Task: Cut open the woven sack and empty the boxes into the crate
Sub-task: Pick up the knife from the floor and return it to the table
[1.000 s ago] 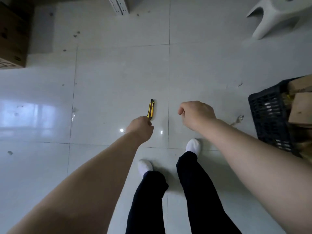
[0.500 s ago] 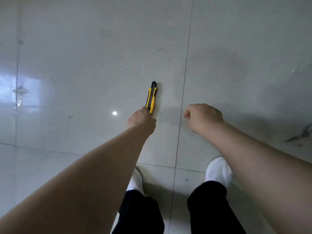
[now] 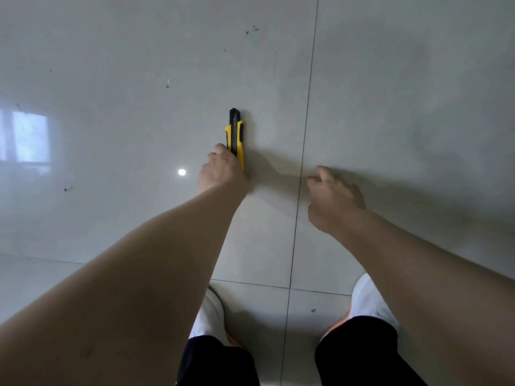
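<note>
A yellow and black utility knife (image 3: 236, 132) lies pointing away from me on the pale tiled floor (image 3: 390, 93). My left hand (image 3: 221, 169) is low at the knife's rear end, fingers wrapped around the handle; the front half sticks out beyond the hand and no blade shows. My right hand (image 3: 333, 197) hovers to the right, just past a tile joint, fingers loosely curled and holding nothing. The woven sack, the boxes and the crate are out of view.
My two feet in white socks (image 3: 211, 316) and black trousers (image 3: 359, 349) stand at the bottom edge. A window reflection (image 3: 28, 135) and a bright light spot (image 3: 181, 172) glare on the floor at left. Small dark specks dot the tiles.
The camera has dropped closer to the floor, so the crate, stool and cardboard box have left view. My left hand has closed further over the knife handle. My right fist has loosened.
</note>
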